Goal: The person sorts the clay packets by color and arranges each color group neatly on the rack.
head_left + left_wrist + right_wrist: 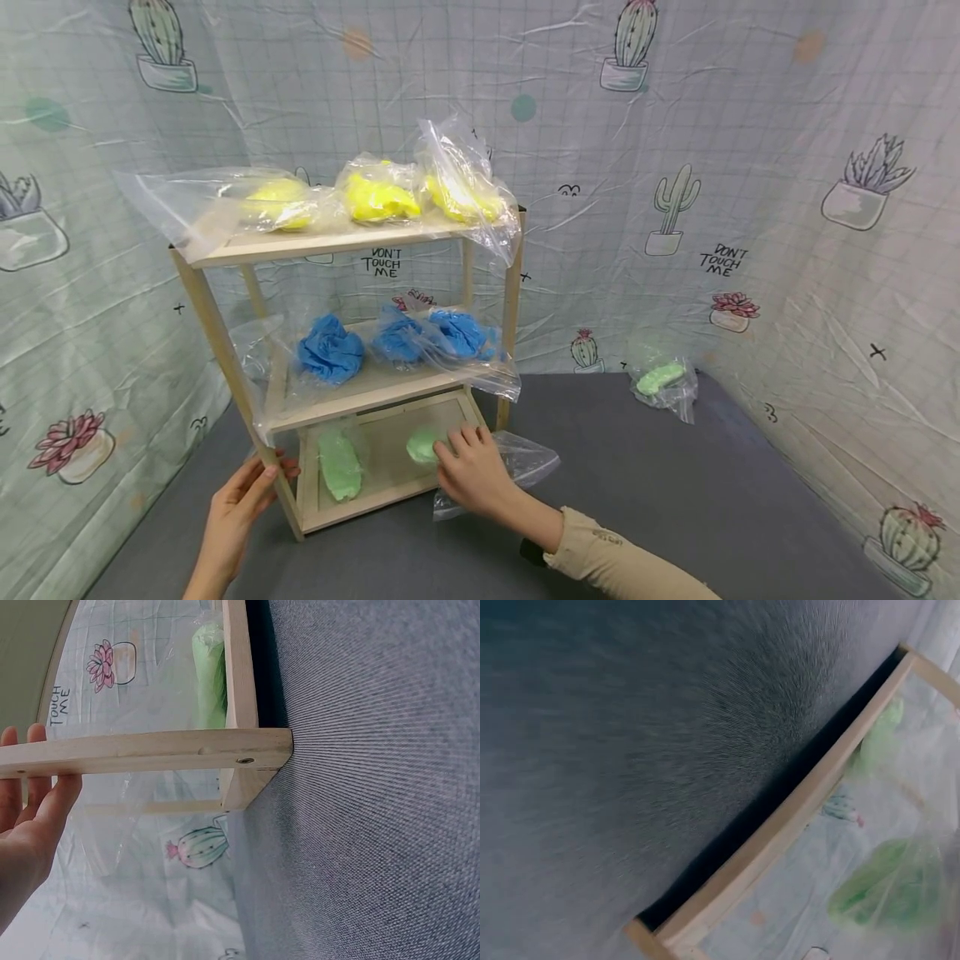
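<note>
A three-tier wooden shelf (339,413) stands on the dark grey table. My left hand (242,500) grips its front left post (150,752), the thumb in front and the other fingers reaching behind. At the right side of the bottom tier, my right hand (476,471) pinches a clear plastic bag (528,460) with a pale green lump (422,446) in it. That green lump (892,885) is blurred in the right wrist view, where the hand does not show. Another bagged green lump (340,465) lies at the left of the bottom tier.
Bagged blue lumps (330,350) sit on the middle tier, bagged yellow lumps (378,198) on the top one. Some bag edges hang over the shelf fronts. Another bagged green piece (662,379) lies at the table's back right. A cactus-print curtain (750,167) surrounds the table.
</note>
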Available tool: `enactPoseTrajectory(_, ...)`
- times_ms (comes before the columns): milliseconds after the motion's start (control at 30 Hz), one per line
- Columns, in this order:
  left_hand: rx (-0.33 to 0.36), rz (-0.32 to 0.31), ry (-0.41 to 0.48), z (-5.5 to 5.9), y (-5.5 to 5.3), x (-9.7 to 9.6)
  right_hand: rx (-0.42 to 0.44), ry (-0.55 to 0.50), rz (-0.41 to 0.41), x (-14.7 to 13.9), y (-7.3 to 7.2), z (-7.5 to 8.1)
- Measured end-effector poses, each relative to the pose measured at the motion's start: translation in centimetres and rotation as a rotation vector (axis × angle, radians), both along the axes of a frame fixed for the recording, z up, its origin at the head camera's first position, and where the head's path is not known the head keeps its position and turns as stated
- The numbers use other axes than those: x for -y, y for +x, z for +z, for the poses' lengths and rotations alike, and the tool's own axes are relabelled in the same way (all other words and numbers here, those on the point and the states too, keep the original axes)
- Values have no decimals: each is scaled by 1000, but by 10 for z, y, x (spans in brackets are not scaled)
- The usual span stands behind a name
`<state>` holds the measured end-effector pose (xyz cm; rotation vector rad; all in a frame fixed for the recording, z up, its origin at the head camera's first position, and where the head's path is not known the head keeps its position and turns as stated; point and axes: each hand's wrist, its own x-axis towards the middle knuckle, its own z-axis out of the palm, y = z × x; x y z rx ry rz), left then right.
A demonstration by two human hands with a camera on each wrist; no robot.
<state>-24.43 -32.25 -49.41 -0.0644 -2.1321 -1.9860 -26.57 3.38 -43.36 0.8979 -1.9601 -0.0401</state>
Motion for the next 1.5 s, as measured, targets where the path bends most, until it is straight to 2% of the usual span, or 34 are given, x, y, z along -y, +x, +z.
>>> enactPoseTrajectory(267,3,-2,12,1,1,0,13,86,-157,28,-16,-9)
enactPoseTrajectory(467,7,5,-7,0,0,0,5,130,-156,38,-26,-17)
enactPoseTrajectory(700,11,-2,2,0,0,0,39,190,-155,40,-27,-23)
enactPoseTrajectory(867,11,-3,-5,0,0,-1,104,233,-101,34,-23,-25)
enactPoseTrajectory(967,13,-2,-10,1,0,-1,186,284,-60,28,-21,-23)
enactPoseTrajectory(1033,13,-2,-12,1,1,-1,279,320,-33,22,-20,-19)
enactPoseTrajectory(1200,16,5,-12,1,1,0,577,353,75,6,-21,-7)
enactPoseTrajectory(1267,16,8,-14,1,0,0,652,354,125,0,-23,-4)
enactPoseTrajectory(1367,15,7,-15,0,0,0,651,357,175,-9,-25,0)
enactPoseTrajectory(1500,18,1,-10,0,0,1,516,366,191,-20,-24,1)
